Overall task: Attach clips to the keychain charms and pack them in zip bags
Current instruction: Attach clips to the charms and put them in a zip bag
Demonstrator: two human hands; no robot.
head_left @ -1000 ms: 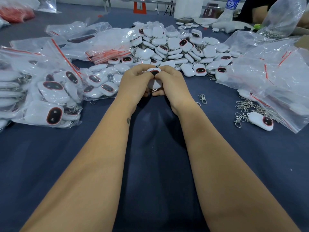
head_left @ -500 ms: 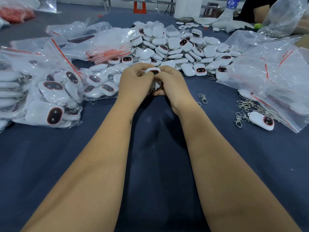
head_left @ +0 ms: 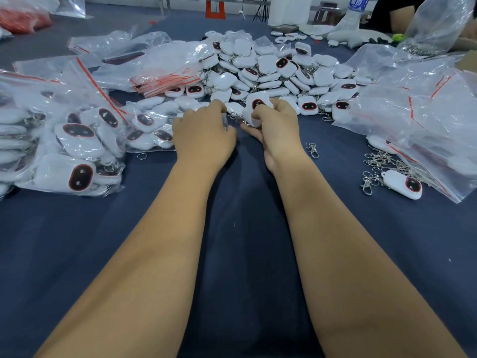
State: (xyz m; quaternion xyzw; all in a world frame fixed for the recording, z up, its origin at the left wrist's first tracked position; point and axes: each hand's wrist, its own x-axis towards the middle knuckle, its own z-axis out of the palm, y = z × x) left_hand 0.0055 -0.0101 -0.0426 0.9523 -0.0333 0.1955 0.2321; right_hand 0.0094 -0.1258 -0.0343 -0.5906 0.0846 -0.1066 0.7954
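Observation:
My right hand (head_left: 277, 130) grips a white keychain charm (head_left: 254, 109) with a dark, red-rimmed face, held just above the blue table. My left hand (head_left: 204, 136) sits a little to its left, seen from the back with fingers curled. A silvery metal clip (head_left: 225, 122) shows at its fingertips, and a short chain runs from there toward the charm. A big pile of loose white charms (head_left: 271, 71) lies right behind both hands. Zip bags packed with charms (head_left: 77, 140) are heaped at the left.
Loose metal clips (head_left: 379, 161) and one charm (head_left: 402, 183) lie at the right beside large clear bags (head_left: 426, 112). A single clip (head_left: 312, 149) lies near my right wrist. Empty red-striped zip bags (head_left: 167, 71) are stacked behind left. Another person's arm (head_left: 397, 14) is at the far right.
My hands were pressed together around the charm. They have now come apart: the left hand has moved left and the right hand keeps the charm.

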